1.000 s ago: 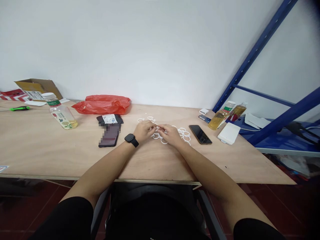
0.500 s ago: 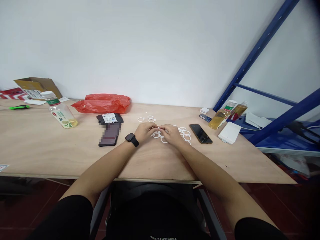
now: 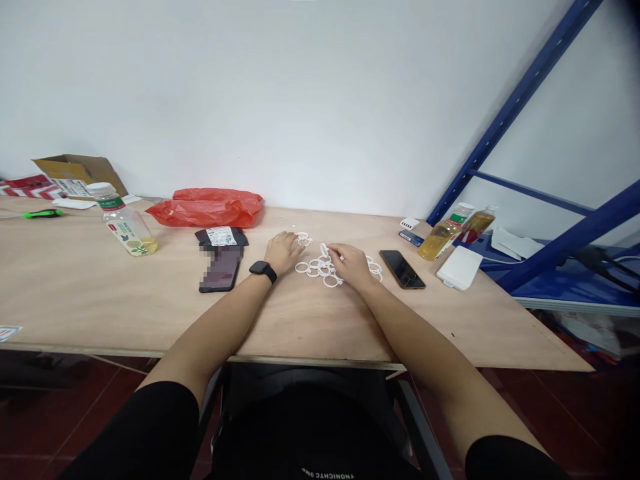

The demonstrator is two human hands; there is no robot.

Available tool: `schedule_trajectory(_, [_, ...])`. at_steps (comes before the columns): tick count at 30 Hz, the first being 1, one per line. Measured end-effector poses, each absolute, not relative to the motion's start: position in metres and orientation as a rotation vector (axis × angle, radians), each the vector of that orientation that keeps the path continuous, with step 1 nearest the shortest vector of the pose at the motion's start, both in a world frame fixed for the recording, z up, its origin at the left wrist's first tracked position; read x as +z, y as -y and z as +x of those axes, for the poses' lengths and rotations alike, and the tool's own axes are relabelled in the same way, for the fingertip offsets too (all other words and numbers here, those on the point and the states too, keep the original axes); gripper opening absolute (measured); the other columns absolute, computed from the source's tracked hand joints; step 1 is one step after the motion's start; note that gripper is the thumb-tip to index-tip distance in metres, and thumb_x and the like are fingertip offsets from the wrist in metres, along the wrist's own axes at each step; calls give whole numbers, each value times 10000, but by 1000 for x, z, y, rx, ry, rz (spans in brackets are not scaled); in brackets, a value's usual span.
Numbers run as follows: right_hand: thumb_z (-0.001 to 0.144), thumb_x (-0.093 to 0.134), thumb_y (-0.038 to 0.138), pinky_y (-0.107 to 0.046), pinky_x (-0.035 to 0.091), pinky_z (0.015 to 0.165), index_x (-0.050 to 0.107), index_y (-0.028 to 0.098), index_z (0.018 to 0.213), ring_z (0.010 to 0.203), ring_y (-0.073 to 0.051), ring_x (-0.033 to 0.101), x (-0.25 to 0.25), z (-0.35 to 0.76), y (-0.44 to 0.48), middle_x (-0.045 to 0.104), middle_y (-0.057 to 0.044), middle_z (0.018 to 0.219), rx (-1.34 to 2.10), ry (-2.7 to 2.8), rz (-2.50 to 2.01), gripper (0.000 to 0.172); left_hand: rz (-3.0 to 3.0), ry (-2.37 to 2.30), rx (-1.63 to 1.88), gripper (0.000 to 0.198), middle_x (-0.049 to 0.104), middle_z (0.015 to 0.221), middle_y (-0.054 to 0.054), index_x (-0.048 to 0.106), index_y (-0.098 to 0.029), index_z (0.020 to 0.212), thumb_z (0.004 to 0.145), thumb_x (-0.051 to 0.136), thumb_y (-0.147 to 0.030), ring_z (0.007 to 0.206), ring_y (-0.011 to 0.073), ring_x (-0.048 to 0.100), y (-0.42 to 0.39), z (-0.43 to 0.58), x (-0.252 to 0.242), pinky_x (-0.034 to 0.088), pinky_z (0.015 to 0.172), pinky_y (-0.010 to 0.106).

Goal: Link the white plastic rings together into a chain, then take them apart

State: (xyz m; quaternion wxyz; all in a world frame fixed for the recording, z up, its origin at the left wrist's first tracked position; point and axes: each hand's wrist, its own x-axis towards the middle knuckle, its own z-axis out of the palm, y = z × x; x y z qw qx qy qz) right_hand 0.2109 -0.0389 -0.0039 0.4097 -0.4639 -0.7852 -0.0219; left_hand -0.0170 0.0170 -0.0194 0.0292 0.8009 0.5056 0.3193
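Currently, head view, the only one on record. I sit at a plywood bench (image 3: 100, 293) with both forearms laid across it.

My left hand (image 3: 283, 249) lies relaxed and unclenched on the board, palm down, grasping nothing. Its fingers reach toward a small cluster (image 3: 303, 239) of white rings on the far side. Whether the tips touch that cluster I cannot tell. A black watch (image 3: 263, 270) sits on that wrist.

My right hand (image 3: 354, 265) rests just right of the main pile (image 3: 320, 269) of white rings. Its fingertips (image 3: 334, 251) pinch one ring (image 3: 324, 251), which stands on edge at the far rim of the pile. More rings (image 3: 374, 268) show just beyond this hand on its right side.

Surroundings, left to right:
- A cardboard box (image 3: 80, 170) stands against the wall, with a green tool (image 3: 43, 214) near it.
- A clear bottle (image 3: 125, 227) stands with a little yellow liquid at the bottom.
- A red bag (image 3: 207, 208) lies near the wall.
- A black pouch (image 3: 221, 236) touches a dark handset (image 3: 219, 272), part of which is blurred.
- A black phone (image 3: 403, 269) lies flat near my right hand.
- A white pack (image 3: 457, 268) lies beside it.
- Two bottles (image 3: 443, 237) of amber liquid stand by a blue rack (image 3: 525, 87).
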Motion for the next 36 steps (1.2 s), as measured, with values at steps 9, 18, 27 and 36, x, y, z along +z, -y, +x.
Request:
schedule_trajectory(9, [877, 532, 133, -337, 508, 855, 741, 204, 971, 940, -215, 660, -7, 221, 31, 743, -68, 983, -180, 2309, -1124, 241, 2388, -1881, 509, 421, 580, 1352, 121, 639, -222, 1208, 917, 488, -487, 1285, 361, 472, -31, -32, -32, 299, 1089, 606])
schedule_trajectory(18, [909, 563, 220, -328, 502, 841, 701, 210, 1057, 910, -202, 664, -8, 210, 39, 739, -57, 981, -77, 2161, -1083, 203, 2561, -1138, 1137, 147, 626, 1255, 107, 661, -180, 869, 907, 547, -266, 1171, 228, 598, -10, -18, -19, 485, 1024, 399])
schedule_trajectory(27, [929, 575, 324, -335, 497, 816, 701, 217, 1039, 885, -211, 671, -7, 208, 40, 741, -66, 968, -69, 2094, -1091, 199, 2778, -715, 1407, 150, 678, 1165, 122, 668, -180, 820, 891, 630, -306, 1070, 217, 648, 12, -2, -9, 538, 935, 397])
schedule_trajectory(36, [974, 495, 317, -327, 482, 801, 696, 200, 934, 872, -211, 655, -2, 210, 42, 735, -77, 923, -83, 2180, -1077, 236, 2759, -723, 1376, 213, 686, 1133, 115, 662, -179, 809, 912, 609, -357, 1029, 210, 658, 13, -1, -10, 546, 905, 389])
